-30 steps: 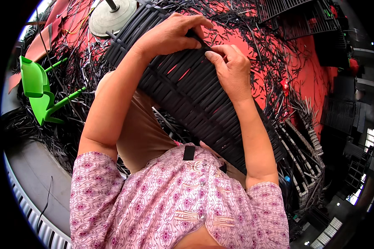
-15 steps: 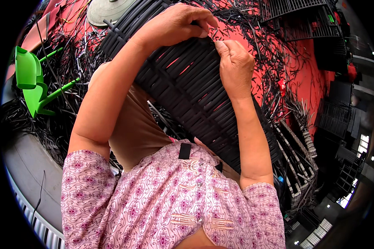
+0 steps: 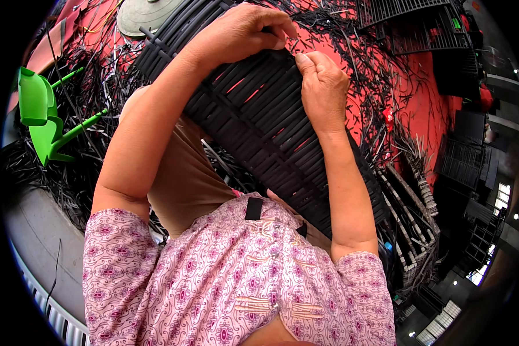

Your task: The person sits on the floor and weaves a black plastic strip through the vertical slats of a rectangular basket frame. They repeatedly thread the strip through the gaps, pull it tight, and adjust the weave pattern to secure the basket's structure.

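Note:
A black woven wicker panel [image 3: 271, 124] lies slantwise in front of me, its slats running in close rows with red showing through the gaps. Over its far edge, my left hand [image 3: 242, 34] has its fingers curled and thumb bent in a pinch. A short way to the right, at the panel's right edge, my right hand [image 3: 325, 89] is closed with thumb against fingers. The two sets of fingertips are near each other but apart. Whatever is pinched in either hand is too small or hidden to make out.
Loose black strips [image 3: 78, 130] lie in heaps at left, around a green dustpan [image 3: 36, 101]. A round grey lid-like disc [image 3: 147, 14] is at the far left. Scraps litter the red floor [image 3: 412, 95]. Black slatted frames [image 3: 409, 26] and a worn woven basket-like piece [image 3: 412, 222] stand at right.
Both hands keep nearly the same pinched poses at the panel's edge. The whole scene sits slightly farther left in the view.

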The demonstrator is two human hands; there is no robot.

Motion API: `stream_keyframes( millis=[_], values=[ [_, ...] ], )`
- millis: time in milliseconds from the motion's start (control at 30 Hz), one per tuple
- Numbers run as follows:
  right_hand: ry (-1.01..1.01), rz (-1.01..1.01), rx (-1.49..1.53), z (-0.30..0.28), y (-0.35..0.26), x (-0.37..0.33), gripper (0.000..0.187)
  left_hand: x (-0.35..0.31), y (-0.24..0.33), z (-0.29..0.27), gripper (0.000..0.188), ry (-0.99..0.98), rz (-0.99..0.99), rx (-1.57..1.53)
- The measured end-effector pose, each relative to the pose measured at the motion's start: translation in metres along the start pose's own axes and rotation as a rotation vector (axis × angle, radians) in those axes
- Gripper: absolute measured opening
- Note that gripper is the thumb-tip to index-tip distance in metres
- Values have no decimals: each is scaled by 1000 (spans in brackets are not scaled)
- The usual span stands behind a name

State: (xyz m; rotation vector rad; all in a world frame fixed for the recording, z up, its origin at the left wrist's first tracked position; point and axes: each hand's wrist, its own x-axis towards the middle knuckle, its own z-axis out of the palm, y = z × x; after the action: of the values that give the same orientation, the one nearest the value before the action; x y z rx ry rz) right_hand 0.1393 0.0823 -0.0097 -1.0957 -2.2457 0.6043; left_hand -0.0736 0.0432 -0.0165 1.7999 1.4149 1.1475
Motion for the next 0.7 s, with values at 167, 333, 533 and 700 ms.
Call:
stream_keyframes(
  millis=[167,333,533,700],
  values=[
    [2,0,-32,-1,-1,0,24,0,-1,2,23,12,21,-46],
    [17,-52,-77,2,1,-1,25,0,-3,2,22,4,4,-61],
    [39,-96,-161,3,-1,-4,24,0,-5,2,25,5,-3,-42],
    [160,-209,-287,10,2,-9,20,-3,5,1,30,9,139,237]
  ],
)
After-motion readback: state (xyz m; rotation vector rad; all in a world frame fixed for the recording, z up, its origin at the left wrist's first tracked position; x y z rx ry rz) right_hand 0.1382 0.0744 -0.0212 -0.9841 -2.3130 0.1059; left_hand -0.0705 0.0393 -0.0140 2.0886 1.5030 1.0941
